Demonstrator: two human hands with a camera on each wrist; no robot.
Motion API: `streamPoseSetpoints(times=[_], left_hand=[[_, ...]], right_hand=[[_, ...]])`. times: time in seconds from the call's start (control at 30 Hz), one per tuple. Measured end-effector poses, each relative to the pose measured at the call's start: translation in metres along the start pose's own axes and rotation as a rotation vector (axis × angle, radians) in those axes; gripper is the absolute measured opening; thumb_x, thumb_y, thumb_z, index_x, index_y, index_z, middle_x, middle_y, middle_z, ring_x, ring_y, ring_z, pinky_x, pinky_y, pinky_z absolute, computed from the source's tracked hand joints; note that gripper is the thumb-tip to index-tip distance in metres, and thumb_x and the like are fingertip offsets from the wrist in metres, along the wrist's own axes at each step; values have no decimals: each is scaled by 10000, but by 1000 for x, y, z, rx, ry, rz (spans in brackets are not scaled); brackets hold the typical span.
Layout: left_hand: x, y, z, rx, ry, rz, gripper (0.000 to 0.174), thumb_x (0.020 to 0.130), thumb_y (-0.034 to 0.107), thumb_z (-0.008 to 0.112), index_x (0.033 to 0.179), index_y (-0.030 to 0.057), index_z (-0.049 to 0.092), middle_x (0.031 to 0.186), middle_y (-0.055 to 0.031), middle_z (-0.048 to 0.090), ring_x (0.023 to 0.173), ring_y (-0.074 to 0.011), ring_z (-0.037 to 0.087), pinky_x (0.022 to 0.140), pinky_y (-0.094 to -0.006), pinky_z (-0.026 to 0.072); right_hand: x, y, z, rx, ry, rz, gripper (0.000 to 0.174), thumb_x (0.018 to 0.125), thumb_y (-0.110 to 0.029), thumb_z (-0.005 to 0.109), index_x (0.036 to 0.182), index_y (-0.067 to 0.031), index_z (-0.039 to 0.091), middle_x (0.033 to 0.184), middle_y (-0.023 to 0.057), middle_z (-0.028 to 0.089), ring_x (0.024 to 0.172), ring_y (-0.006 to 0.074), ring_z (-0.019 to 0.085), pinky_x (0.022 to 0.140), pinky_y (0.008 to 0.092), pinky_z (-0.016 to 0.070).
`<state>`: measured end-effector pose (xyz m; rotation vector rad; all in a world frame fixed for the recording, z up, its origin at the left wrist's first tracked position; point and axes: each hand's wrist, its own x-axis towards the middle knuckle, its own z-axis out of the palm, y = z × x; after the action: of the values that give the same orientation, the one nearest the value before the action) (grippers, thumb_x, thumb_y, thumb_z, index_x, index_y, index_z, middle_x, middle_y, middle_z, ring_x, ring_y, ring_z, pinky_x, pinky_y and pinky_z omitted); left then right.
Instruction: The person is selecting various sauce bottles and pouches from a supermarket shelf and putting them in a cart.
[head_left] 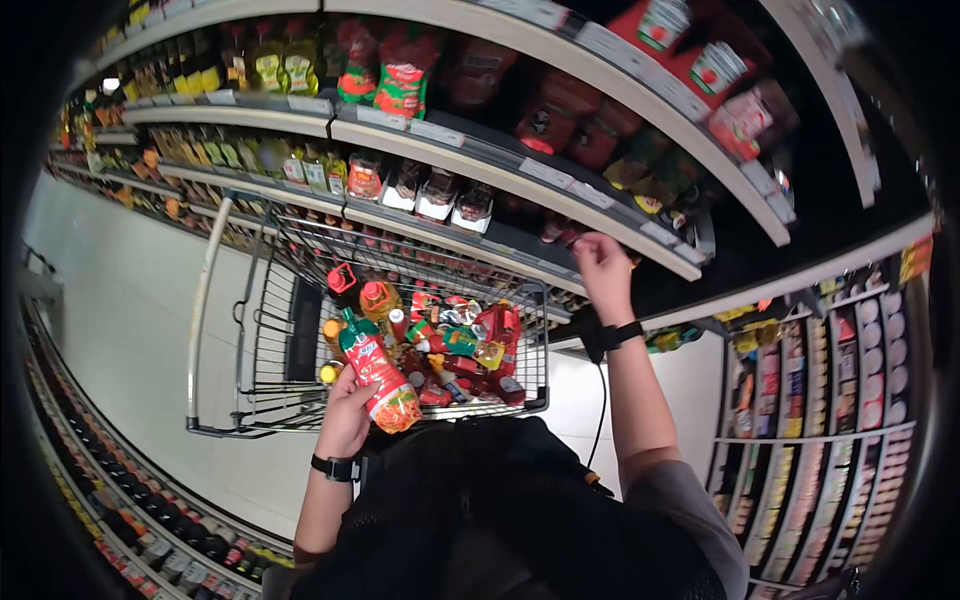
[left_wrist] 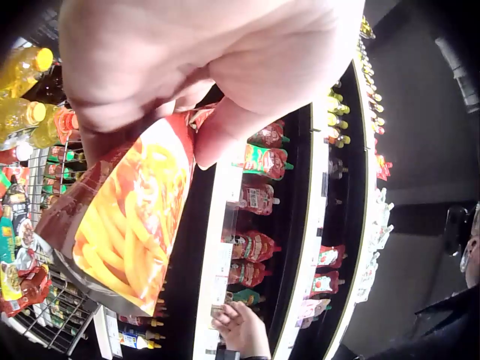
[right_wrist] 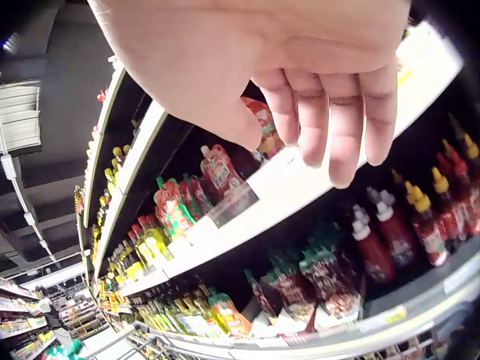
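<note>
My left hand [head_left: 345, 415] grips a red sauce pouch [head_left: 373, 365] with a dark green top and a food picture low on its front. The pouch is over the near side of the shopping cart. In the left wrist view, the thumb lies along one edge of the pouch [left_wrist: 135, 217], and yellow fries or noodles are printed on it. My right hand [head_left: 607, 272] is raised beside the shelf edge. Its relaxed fingers [right_wrist: 345, 135] hang in front of the white price strip [right_wrist: 247, 202] with nothing in them. Sauce bottles with pointed caps [right_wrist: 427, 217] stand on the shelf below that hand.
The wire cart [head_left: 262, 345] holds several bottles, including a red-capped oil bottle [head_left: 376, 298], and many packets. Stocked shelves [head_left: 440, 140] run along its far side. More shelving [head_left: 150, 500] stands at lower left, and another rack [head_left: 815, 400] at right. Pale floor [head_left: 110, 310] shows to the left.
</note>
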<state>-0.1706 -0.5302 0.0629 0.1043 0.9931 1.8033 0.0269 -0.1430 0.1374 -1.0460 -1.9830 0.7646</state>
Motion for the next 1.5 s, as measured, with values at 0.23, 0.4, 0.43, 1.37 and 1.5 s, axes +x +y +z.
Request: streamPoseSetpoints(times=[0.23, 0.4, 0.43, 1.37, 1.5], left_hand=[[30, -3, -66, -212, 127, -64, 478, 909, -65, 514, 1375, 24, 460, 1256, -113, 615, 1162, -233, 601, 1014, -367, 469], [40, 13, -100, -257, 169, -126, 510, 899, -92, 489, 1389, 43, 445, 1259, -103, 604, 1176, -232, 589, 1019, -360, 476], [43, 20, -105, -256, 194, -120, 494, 902, -92, 489, 1376, 41, 454, 1255, -104, 605, 1168, -233, 594, 1012, -357, 482], [70, 90, -57, -94, 182, -51, 425, 930, -55, 513, 1349, 12, 481, 1240, -100, 620, 1114, -196, 617, 985, -344, 486], [56, 86, -40, -67, 173, -46, 428, 933, -46, 518, 1355, 14, 472, 1231, -105, 624, 1102, -200, 625, 981, -355, 491]], right_hand=[[135, -60, 49, 185, 55, 97, 432, 875, -163, 749, 1217, 6, 547, 1077, 33, 640, 939, 108, 610, 776, 239, 494], [189, -62, 88, 206, -119, 408, 485, 835, -206, 784, 1200, 26, 565, 1109, 102, 646, 1013, 168, 600, 894, 294, 468], [194, -56, 98, 406, -134, 408, 480, 838, -187, 776, 1230, 1, 573, 1139, 92, 643, 1049, 195, 601, 929, 334, 471], [253, -12, 82, 634, -427, 393, 425, 835, -172, 782, 1208, -38, 627, 1183, 88, 662, 1134, 197, 592, 982, 351, 464], [229, -27, 42, 710, -460, 529, 378, 837, -127, 778, 1170, -5, 647, 1161, 90, 679, 1103, 205, 619, 1010, 358, 452]])
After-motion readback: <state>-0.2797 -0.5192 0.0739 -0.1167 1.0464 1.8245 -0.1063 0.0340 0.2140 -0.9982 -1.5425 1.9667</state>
